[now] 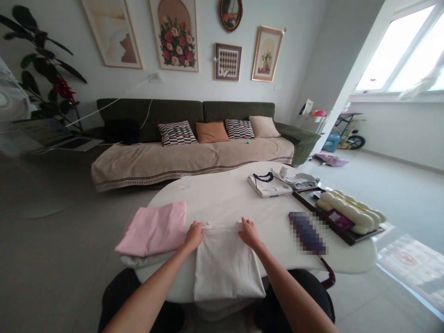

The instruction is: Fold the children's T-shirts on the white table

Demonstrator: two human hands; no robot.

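Note:
A white piece of cloth (pixel 227 266), perhaps a garment, lies on the white table (pixel 222 194) in front of me, its lower part hanging over the near edge. At its far left corner my left hand (pixel 195 235) is closed, with the fingers pinching the fabric. My right hand (pixel 249 232) grips the far right corner in the same way. Between both hands the far edge runs nearly straight, slightly bunched. To the left of my left hand lies a folded pink cloth (pixel 156 229), with a grey cloth (pixel 147 260) beneath it.
A folded white shirt (pixel 270 183) lies at the table's back right, beside a clear plastic bag (pixel 303 180). Nearer stand a dark tray (pixel 347 235) with a cream bumpy object (pixel 350 210) and a blurred-out dark item (pixel 308 232). A sofa (pixel 194 159) stands behind.

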